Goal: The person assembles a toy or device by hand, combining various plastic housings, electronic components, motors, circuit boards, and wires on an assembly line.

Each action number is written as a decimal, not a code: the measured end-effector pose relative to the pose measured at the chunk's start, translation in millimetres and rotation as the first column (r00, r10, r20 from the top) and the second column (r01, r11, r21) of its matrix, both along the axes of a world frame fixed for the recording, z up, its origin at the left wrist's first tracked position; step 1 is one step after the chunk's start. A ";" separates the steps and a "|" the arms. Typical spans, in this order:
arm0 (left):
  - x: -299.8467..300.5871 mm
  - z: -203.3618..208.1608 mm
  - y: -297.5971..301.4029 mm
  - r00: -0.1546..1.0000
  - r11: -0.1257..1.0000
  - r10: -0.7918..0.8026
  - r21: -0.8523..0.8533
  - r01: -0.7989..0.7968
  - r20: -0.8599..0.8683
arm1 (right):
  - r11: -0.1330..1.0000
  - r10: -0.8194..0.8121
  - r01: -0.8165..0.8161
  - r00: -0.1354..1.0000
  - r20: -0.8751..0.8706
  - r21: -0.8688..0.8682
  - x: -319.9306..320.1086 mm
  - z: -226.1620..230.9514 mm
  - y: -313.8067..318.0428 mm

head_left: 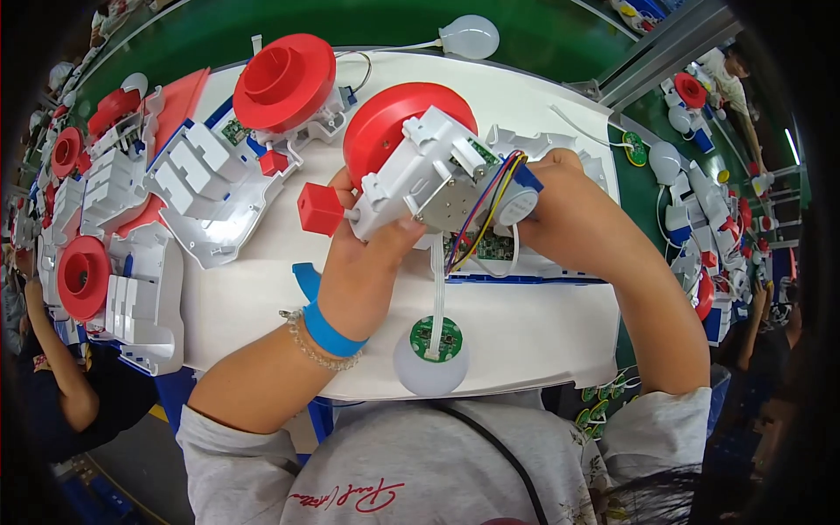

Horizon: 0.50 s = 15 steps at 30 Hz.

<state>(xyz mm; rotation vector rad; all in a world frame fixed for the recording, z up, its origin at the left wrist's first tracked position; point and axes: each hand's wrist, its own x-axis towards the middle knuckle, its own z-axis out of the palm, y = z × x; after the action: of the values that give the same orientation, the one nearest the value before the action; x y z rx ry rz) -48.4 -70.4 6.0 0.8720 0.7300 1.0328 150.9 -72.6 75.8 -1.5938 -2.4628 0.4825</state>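
Observation:
A white plastic motor assembly (398, 179) with a red round wheel (367, 144) behind it is held up over the table. My left hand (372, 245) is closed on its left end, thumb along the lower edge, next to a red cube knob (320, 209). My right hand (560, 206) is closed at its right end, by the small round motor (516, 206) and a blue part; its fingertips are partly hidden. Coloured wires (477, 219) hang from the assembly toward a circuit board below. A white cable runs down to a round green board on a white bulb (431, 366).
A white table (262, 306) carries an opened white housing (210, 192) and another red wheel (284, 83) at left. More housings with red wheels (85, 278) crowd the left edge. A white bulb (470, 37) lies on the green belt beyond. Round green boards (599, 411) hang low at right.

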 end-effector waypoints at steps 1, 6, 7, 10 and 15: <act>-0.4 0.4 -0.3 1.000 1.000 0.001 0.007 -0.001 0.001 | 0.999 -0.034 0.034 0.999 -0.006 -0.004 -2.2 2.0 -0.1; -1.6 6.3 0.2 0.998 0.997 -0.043 -0.065 0.046 0.045 | 1.000 -0.025 0.025 1.000 0.011 -0.014 2.4 -3.6 4.9; -1.0 7.2 -0.7 0.998 0.996 -0.042 -0.073 0.045 0.047 | 0.999 -0.024 0.024 1.000 0.013 -0.022 1.5 -3.5 4.1; -0.1 8.6 -2.5 0.997 0.999 -0.009 -0.040 0.013 0.081 | 0.998 -0.019 0.015 0.997 0.077 0.056 -5.9 2.0 2.6; 0.5 9.1 -0.8 0.988 0.997 -0.067 -0.026 0.071 0.140 | 0.992 0.021 -0.028 0.998 0.062 0.122 -4.5 -4.7 0.2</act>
<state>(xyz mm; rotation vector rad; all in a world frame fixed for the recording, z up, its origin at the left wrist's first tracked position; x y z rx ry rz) -47.9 -71.2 15.1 0.7857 0.5931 1.0073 146.5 -72.4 71.1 -1.5537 -2.5057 0.2831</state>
